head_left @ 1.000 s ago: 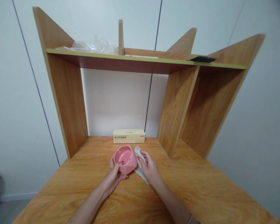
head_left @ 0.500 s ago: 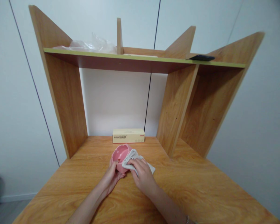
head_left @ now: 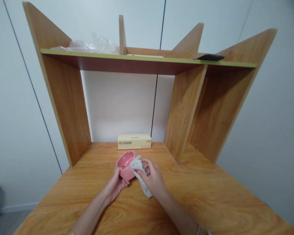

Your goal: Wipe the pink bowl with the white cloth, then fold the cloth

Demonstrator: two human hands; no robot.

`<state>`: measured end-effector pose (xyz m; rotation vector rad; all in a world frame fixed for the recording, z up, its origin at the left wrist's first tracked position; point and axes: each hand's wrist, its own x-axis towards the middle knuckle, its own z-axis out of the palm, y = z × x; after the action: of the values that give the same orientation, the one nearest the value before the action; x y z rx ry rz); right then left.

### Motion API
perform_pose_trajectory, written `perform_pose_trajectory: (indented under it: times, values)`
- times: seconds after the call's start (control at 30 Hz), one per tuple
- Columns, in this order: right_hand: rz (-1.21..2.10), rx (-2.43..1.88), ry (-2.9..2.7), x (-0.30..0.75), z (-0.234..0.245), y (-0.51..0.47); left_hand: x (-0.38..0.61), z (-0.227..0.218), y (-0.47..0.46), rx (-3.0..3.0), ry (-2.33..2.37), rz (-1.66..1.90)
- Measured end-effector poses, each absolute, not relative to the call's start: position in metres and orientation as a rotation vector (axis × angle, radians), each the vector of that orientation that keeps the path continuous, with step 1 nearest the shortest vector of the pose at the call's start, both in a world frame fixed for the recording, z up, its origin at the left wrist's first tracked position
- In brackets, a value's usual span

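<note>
A small pink bowl (head_left: 124, 162) is tilted just above the wooden desk (head_left: 205, 195), its opening turned up and away from me. My left hand (head_left: 115, 182) grips it from below and the left side. My right hand (head_left: 152, 178) is closed on a crumpled white cloth (head_left: 140, 173), which it presses against the bowl's right rim. One end of the cloth hangs down toward the desk.
A long cream box (head_left: 134, 141) with printed lettering lies at the back of the desk against the wall. The hutch shelf (head_left: 147, 60) above carries clear plastic wrap (head_left: 93, 44) on the left and a flat black object (head_left: 210, 57) on the right. An upright wooden divider (head_left: 183, 111) stands right of the bowl.
The bowl's opening has turned away from me. My right hand has brought the cloth from beside the bowl up onto its right rim. The view has tipped slightly.
</note>
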<state>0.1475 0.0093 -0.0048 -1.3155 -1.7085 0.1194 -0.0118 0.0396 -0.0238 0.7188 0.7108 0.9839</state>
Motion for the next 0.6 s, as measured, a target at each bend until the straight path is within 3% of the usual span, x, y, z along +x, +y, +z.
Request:
perform_pose_trajectory:
  times: [0.37,0.6]
  values:
    - [0.217,-1.266,-1.594,0.163,-0.003,0.018,-0.010,-0.023,0.037,0.728,0.704,0.996]
    - [-0.069,-1.164,-1.830,0.139,0.001,0.002,-0.009,-0.022,0.038,0.709,0.683,1.069]
